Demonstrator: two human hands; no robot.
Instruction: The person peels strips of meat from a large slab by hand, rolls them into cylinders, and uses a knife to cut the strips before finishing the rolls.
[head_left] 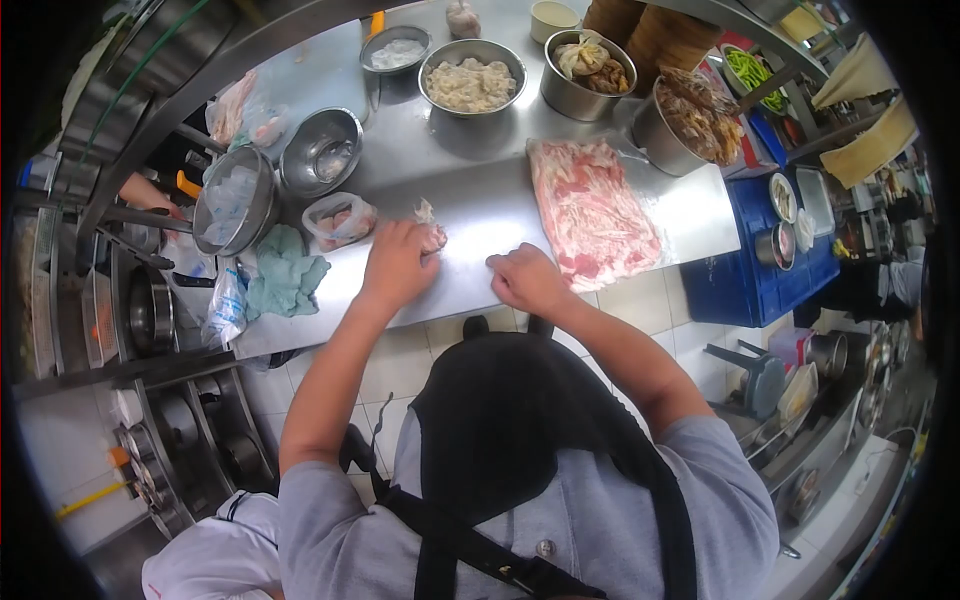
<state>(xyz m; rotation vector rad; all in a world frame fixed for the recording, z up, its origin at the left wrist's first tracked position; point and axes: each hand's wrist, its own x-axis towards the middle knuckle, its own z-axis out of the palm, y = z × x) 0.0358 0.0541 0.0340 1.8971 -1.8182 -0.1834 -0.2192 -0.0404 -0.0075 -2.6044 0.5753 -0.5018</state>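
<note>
My left hand is closed on the steel table near its front edge, fingers curled over a small piece of raw meat. Pale scraps stick up just beyond those fingers. To its left stands a clear plastic tub with pinkish raw meat pieces inside. My right hand is curled closed at the table's front edge; whatever is in its fingers, if anything, is hidden. Beside it, to the right, a large slab of raw pork lies flat, its near corner at the table edge.
Along the back stand a bowl of pale chopped filling, a pot of brown food and a pot of cooked meat. Metal bowls and a green cloth sit left. A co-worker's white sleeve shows lower left.
</note>
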